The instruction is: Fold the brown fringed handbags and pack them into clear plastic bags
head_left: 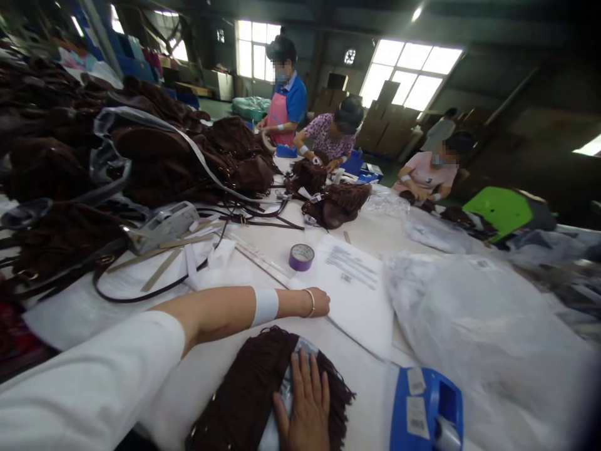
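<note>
My left hand (pixel 321 302) reaches across the table, its fingers curled down at the near left corner of a stack of clear printed plastic bags (pixel 359 300). What its fingertips pinch, if anything, is hidden. Flat on a dark brown fringed bag (pixel 248 382) lies my right hand (pixel 306 398), fingers stretched out. Under that palm a strip of clear plastic runs across the brown bag. A roll of purple tape (pixel 301 257) stands just beyond my left hand. To the right of the brown bag is a blue tape dispenser (pixel 425 407) with white labels.
Brown bags (pixel 154 163) are heaped high at the left. A grey tape dispenser (pixel 162 227) and thin straps lie before them. Loose clear plastic (pixel 474 326) covers the right side. Several co-workers (pixel 333 134) work across the table, near more brown bags (pixel 335 203).
</note>
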{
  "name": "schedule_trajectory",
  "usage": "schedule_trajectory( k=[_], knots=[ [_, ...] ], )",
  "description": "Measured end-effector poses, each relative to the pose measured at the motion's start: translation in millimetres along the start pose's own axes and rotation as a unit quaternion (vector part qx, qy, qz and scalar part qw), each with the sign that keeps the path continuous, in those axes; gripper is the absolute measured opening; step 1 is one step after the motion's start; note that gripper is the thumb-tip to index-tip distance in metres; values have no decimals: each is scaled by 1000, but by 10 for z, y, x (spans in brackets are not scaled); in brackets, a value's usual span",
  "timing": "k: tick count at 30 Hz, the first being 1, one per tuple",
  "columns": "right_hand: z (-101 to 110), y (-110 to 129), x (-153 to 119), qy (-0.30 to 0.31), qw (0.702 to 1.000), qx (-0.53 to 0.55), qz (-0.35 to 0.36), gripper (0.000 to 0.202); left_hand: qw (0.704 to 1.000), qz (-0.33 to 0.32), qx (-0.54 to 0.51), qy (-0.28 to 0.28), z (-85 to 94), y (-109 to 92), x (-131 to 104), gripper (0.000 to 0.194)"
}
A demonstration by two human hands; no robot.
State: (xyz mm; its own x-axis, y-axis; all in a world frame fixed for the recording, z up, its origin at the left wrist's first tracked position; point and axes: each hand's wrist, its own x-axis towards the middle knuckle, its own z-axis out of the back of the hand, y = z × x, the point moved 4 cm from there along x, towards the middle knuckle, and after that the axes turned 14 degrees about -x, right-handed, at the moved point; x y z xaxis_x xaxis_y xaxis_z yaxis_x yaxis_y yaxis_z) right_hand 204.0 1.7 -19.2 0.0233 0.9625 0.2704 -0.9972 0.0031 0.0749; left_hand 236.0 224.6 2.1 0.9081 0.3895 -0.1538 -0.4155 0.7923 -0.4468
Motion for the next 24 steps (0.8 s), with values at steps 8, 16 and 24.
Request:
schedule_trajectory(
  k=[8, 16, 24],
  knots=[
    [169, 21, 31, 54, 998, 25, -12, 63, 998, 60, -6, -7, 183, 256, 33, 16],
    [232, 5, 45, 50, 997, 58, -24, 61, 997, 36, 57, -35, 76, 144, -106, 23],
    [246, 3, 45, 22, 994, 100, -39, 63, 992, 92, 90, -14, 321, 294, 96, 25]
  ],
)
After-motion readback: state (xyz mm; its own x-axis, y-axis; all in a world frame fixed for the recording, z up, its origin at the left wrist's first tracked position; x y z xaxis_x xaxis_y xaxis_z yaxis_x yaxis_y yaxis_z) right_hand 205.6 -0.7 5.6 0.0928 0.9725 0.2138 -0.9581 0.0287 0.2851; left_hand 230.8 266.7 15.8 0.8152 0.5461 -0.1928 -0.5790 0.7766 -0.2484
